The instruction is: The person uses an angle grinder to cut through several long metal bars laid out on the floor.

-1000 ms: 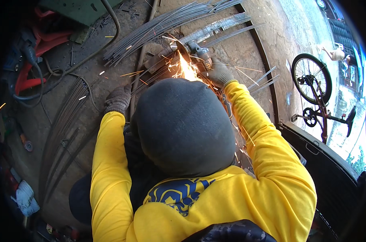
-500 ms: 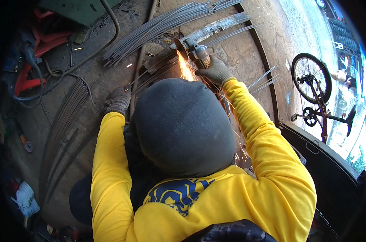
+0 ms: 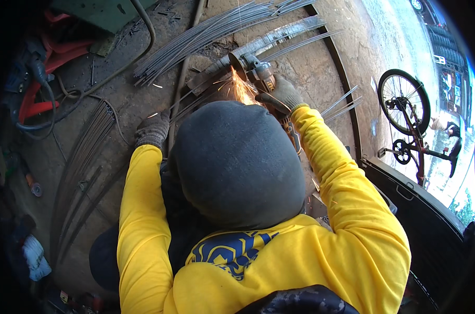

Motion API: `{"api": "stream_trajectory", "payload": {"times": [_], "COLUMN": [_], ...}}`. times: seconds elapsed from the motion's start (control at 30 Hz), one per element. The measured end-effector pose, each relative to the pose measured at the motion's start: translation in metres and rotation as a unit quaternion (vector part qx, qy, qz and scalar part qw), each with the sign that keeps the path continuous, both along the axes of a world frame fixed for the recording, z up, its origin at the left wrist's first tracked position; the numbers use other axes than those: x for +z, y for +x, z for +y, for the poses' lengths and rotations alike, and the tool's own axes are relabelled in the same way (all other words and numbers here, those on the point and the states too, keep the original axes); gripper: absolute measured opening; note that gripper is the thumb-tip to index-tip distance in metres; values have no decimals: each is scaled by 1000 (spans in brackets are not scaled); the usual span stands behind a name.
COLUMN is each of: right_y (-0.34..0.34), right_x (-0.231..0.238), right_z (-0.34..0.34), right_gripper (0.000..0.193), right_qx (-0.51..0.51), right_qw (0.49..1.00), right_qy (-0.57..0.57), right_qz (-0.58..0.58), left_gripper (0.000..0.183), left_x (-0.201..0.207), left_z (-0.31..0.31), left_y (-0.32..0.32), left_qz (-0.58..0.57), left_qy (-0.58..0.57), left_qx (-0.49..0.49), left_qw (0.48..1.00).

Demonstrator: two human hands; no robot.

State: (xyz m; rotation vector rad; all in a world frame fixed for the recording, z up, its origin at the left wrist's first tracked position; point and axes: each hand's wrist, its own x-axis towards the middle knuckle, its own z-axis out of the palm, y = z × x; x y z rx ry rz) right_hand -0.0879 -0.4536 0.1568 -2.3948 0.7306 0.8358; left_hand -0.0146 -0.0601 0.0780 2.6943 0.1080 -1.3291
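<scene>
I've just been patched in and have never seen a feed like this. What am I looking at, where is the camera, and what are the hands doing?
One picture, from a fisheye camera up at head height, looking down on a person in yellow sleeves and a grey hood. The gloved right hand grips an angle grinder whose disc throws sparks off thin metal rods on the concrete floor. The gloved left hand presses down on the rods. More rod bundles lie around; a bicycle stands at right.

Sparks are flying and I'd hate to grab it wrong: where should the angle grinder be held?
Best by its body, behind the disc, coming from the rear as the gloved right hand does: sparks leave the disc end.
</scene>
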Motion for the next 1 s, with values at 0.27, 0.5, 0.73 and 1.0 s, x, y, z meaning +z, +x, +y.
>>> {"api": "stream_trajectory", "payload": {"times": [0.27,0.5,0.73,1.0], "right_y": [-4,-4,-1,-4], "right_x": [-9,-8,-6,-3], "right_z": [-7,-6,-1,-2], "right_gripper": [96,97,97,90], "right_qx": [-1,-20,-11,-22], "right_qw": [1000,999,1000,999], "right_qy": [21,31,13,23], "right_qz": [5,-25,-25,-26], "left_gripper": [73,71,70,73], "left_x": [-6,1,-10,-7], "left_z": [4,-5,5,0], "left_y": [2,0,1,0], "left_qz": [9,7,3,3], "left_qy": [-1,13,-13,-4], "left_qx": [-13,-17,-29,-17], "left_qw": [1000,1000,999,1000]}}
